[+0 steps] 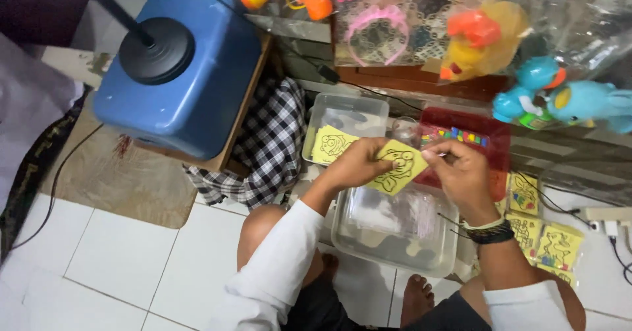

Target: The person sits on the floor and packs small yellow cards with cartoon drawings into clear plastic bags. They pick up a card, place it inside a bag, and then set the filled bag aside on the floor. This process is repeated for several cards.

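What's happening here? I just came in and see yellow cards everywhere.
A seated person holds a yellow card with a black line drawing between both hands, left hand and right hand, above a clear plastic tub. Another yellow card lies in a second clear tray. More bagged yellow cards lie on the floor to the right.

The single head-worn camera looks steeply down from close above the seated person's knees and forearms, facing forward over a clear plastic tub [395, 239] on the white tiled floor [131, 258] towards a blue container [191, 74] and packed toys along the top edge.
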